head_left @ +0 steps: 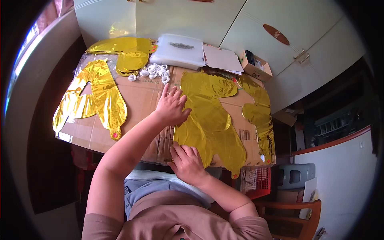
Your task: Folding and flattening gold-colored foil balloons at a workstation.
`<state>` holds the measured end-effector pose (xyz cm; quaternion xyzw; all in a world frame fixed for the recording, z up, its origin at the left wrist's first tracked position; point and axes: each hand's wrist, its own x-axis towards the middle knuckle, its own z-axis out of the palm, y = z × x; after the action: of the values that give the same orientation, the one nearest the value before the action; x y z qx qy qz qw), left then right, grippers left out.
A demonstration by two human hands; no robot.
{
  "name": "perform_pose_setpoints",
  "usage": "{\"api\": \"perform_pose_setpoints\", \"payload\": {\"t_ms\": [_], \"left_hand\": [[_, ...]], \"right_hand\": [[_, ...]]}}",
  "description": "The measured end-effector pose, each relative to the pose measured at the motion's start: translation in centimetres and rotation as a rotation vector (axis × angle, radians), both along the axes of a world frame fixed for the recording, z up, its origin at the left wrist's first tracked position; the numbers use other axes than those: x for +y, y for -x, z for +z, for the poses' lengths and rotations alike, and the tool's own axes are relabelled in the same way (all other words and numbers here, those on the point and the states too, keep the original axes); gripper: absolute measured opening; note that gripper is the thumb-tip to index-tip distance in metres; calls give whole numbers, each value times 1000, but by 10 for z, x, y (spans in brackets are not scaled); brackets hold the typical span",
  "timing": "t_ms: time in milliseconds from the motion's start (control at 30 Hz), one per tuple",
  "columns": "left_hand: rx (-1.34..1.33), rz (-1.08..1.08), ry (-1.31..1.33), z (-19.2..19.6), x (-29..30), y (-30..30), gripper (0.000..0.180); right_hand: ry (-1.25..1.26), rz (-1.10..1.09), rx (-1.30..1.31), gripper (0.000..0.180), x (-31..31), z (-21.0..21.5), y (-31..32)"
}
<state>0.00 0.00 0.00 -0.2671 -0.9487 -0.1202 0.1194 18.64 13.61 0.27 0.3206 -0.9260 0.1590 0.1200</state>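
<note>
My left hand (pixel 172 105) reaches over the cardboard with its index finger stretched out and its other fingers apart. Its fingertip is at the nearest of several small white ribbon coils (pixel 153 71); whether it touches cannot be made out. Close by my right hand (pixel 186 162) is the near left edge of a flat gold foil balloon (pixel 208 116). The fingers there lie extended over that edge, thumb apart. On the left lies another gold foil balloon (pixel 108 96), shiny and creased. A third gold foil balloon (pixel 262 116) lies at the right edge.
Cardboard (pixel 140 96) covers the table. Toward the back are a stack of gold foil balloons (pixel 134 54), a translucent plastic case (pixel 176 50), papers (pixel 222 58) and a small open box (pixel 256 68). Pale cabinets (pixel 180 20) stand behind. A red basket (pixel 262 184) and wooden chair (pixel 300 206) are lower right.
</note>
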Motion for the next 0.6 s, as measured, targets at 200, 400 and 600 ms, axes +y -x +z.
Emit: {"api": "perform_pose_setpoints", "payload": {"t_ms": [200,400,600], "left_hand": [[39,99,-148,-9,20,-9,53],[58,152,-78,-16,17,-11,62],[30,143,-83,-14,18,-12,64]], "right_hand": [[241,24,-119,42,16,20,13],[824,-549,-382,36,120,41,132],[1122,-1058,-627,54,199,33,257]]}}
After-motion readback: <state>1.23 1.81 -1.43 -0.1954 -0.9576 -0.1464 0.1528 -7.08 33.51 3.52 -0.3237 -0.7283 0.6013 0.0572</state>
